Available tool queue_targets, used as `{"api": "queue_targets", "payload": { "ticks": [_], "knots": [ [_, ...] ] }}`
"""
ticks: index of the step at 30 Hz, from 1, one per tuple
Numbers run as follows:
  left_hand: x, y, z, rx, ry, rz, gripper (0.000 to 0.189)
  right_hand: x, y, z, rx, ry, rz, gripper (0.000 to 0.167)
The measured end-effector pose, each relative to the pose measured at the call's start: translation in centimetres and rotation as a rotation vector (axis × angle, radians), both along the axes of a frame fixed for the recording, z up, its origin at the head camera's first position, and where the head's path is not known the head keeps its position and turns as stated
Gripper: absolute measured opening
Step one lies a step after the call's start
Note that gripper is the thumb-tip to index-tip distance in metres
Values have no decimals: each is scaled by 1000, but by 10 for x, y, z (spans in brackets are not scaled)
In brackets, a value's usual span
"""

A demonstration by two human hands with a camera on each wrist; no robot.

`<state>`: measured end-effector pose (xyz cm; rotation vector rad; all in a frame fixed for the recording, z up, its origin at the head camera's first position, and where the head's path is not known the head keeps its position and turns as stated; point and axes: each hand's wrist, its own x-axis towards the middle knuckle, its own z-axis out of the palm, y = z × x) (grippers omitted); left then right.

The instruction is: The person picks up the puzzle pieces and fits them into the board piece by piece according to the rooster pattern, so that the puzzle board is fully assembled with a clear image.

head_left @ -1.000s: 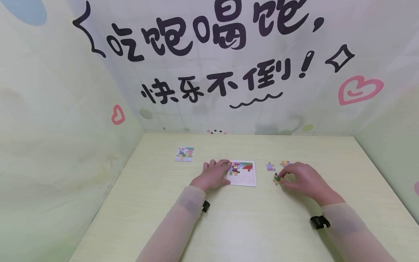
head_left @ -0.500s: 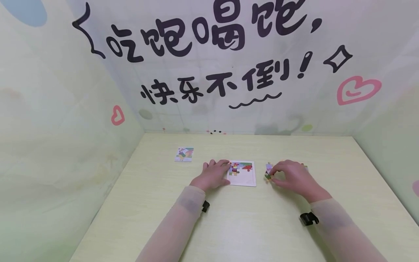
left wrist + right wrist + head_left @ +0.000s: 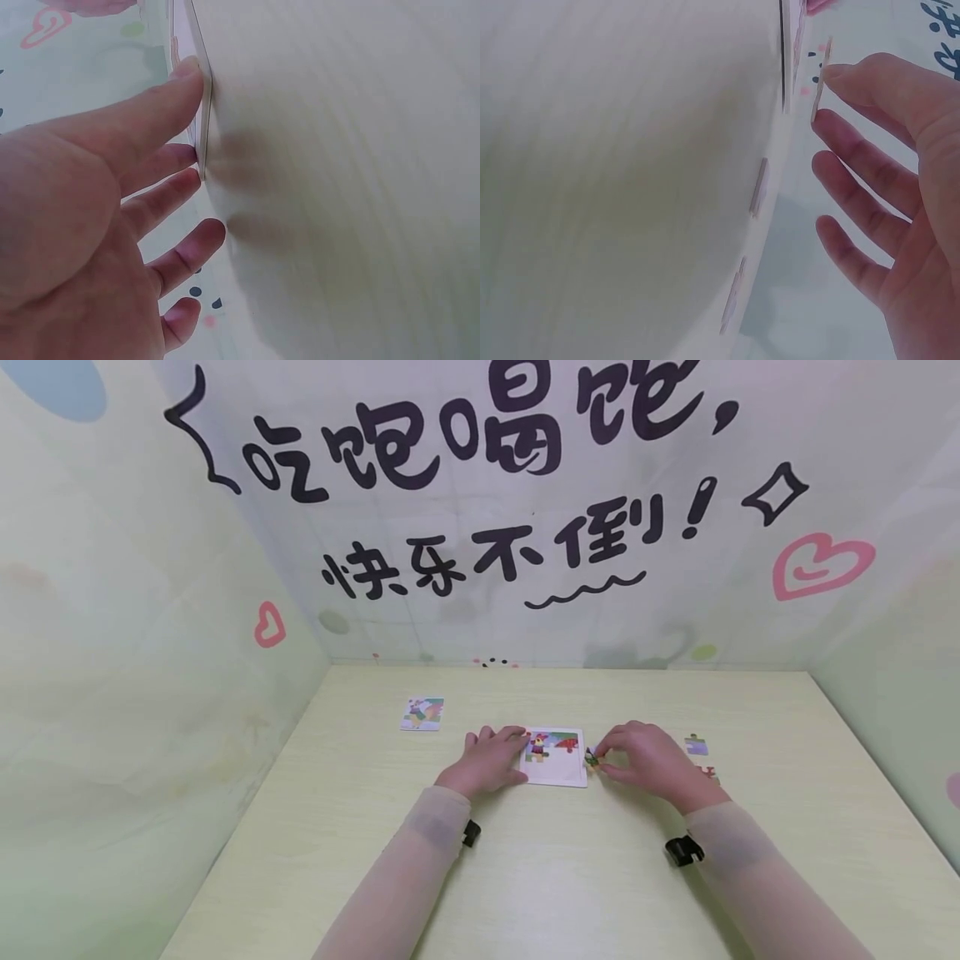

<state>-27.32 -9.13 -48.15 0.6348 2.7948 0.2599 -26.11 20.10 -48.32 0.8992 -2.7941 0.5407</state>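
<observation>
My left hand point(image 3: 487, 762) rests at the left side of a white puzzle tray point(image 3: 555, 774), thumb at the near corner and fingertips at the far one. In the left wrist view the thumb point(image 3: 161, 101) lies against the edge of the tray, the other fingers spread fairly straight. Part of a picture, a bird figure and a red patch, fills the upper part of the tray. My right hand point(image 3: 647, 762) pinches a green and yellow puzzle piece point(image 3: 592, 759) just off the tray's right edge. From the right wrist the piece point(image 3: 821, 82) appears edge-on between thumb and fingertips, raised off the table.
Right of the right hand lie loose puzzle pieces, a purple one point(image 3: 696, 744) and a red one point(image 3: 707, 772), partly hidden by the wrist. A small square picture card point(image 3: 422, 714) lies at the back left. Printed cloth walls point(image 3: 465, 635) close off the table's back and sides.
My right hand has moved left with the puzzle piece, from among the loose pieces to the tray's right edge, uncovering pieces behind it. The left hand and the tray stay where they were.
</observation>
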Motion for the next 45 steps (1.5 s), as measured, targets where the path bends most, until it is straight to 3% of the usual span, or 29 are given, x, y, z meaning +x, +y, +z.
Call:
{"api": "queue_targets", "payload": {
  "ticks": [7, 13, 19, 45],
  "knots": [
    [-2, -3, -3, -1, 2, 7, 75, -5, -17, 1, -4, -20, 28, 14],
    [-1, -3, -3, 12, -4, 10, 76, -12, -31, -1, 12, -15, 2, 13],
    [-1, -2, -3, 9, 3, 4, 75, -19, -41, -6, 29, -69, 0, 13],
    [0, 0, 2, 9, 3, -2, 75, -27, -62, -4, 90, -93, 26, 10]
  ]
}}
